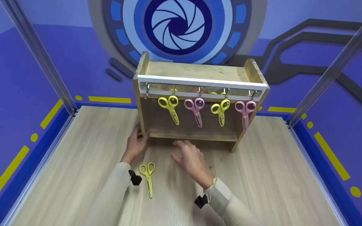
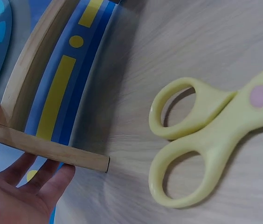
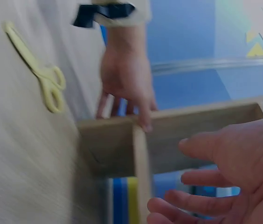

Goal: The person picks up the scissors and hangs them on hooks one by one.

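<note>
A wooden rack (image 1: 196, 71) stands on the table, a row of metal hooks along its white front rail. From the hooks hang yellow scissors (image 1: 169, 108), pink scissors (image 1: 195, 110), smaller yellow scissors (image 1: 221, 111) and more pink scissors (image 1: 245, 110). My left hand (image 1: 137, 144) grips the rack's lower left side, thumb in front and fingers outside, as the right wrist view shows. In front of the lower shelf my right hand (image 1: 192, 158) hovers, fingers spread and holding nothing. Another yellow pair of scissors (image 1: 148, 177) lies on the table near my left wrist.
The leftmost hook (image 1: 147, 89) carries no scissors. Blue and purple printed walls (image 1: 42, 62) enclose the back and sides of the wood-grain table (image 1: 272, 175). Metal posts (image 1: 322, 72) rise at the table's back corners.
</note>
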Motion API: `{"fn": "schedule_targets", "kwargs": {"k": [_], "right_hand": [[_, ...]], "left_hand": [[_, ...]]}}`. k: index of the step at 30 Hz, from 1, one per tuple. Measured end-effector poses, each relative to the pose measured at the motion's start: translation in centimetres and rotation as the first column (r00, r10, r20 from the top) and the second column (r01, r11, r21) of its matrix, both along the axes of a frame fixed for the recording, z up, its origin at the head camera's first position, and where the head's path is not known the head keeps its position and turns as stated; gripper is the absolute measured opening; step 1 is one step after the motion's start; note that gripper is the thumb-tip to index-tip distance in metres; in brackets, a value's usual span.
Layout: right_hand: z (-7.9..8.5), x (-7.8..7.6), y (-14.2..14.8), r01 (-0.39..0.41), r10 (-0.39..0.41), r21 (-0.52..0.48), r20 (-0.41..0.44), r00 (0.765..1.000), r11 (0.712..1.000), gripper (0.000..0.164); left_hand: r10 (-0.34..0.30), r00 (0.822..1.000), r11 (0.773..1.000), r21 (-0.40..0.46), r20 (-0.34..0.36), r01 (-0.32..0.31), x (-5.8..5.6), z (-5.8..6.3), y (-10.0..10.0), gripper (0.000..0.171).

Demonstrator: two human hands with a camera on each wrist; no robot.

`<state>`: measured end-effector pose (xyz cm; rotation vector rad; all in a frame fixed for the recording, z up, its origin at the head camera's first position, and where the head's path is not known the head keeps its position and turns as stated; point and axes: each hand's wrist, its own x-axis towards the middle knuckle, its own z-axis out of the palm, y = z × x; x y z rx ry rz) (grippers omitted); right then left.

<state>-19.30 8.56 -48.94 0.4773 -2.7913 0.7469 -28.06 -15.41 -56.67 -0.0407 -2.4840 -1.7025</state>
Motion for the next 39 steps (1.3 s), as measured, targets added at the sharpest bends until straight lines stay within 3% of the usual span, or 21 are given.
{"fn": "schedule_targets", "kwargs": {"k": [7, 15, 19, 26, 39], "right_hand": [[-3.3, 1.7, -2.1, -0.156, 0.157, 0.098, -0.012, 0.987, 0.983, 0.038], [-6.0, 2.8, -4.1, -0.255, 0.256, 0.185, 0.015, 0.966, 0.949, 0.05], [-7.0, 2.8, -5.0, -0.274, 0.272, 0.203, 0.041, 0.961, 0.94, 0.052], [-8.1, 2.9, -6.7, -0.3, 0.255, 0.254, 0.194, 0.947, 0.92, 0.055], [-9.0, 2.9, -7.9, -0.291, 0.238, 0.313, 0.196, 0.951, 0.904, 0.045]], "left_hand": [[-0.015, 1.0, 1.0, -0.007, 0.005, 0.015, -0.2, -0.2, -0.2, 0.056], [-0.045, 0.999, 0.999, 0.023, 0.015, 0.044, -0.2, -0.1, -0.2, 0.054], [-0.044, 0.999, 0.999, 0.021, 0.017, 0.043, -0.2, 0.0, -0.3, 0.054], [-0.049, 0.998, 0.998, 0.026, 0.028, 0.048, -0.2, -0.1, -0.4, 0.054], [-0.061, 0.997, 0.998, 0.016, 0.038, 0.06, -0.3, 0.0, -0.5, 0.056]]}}
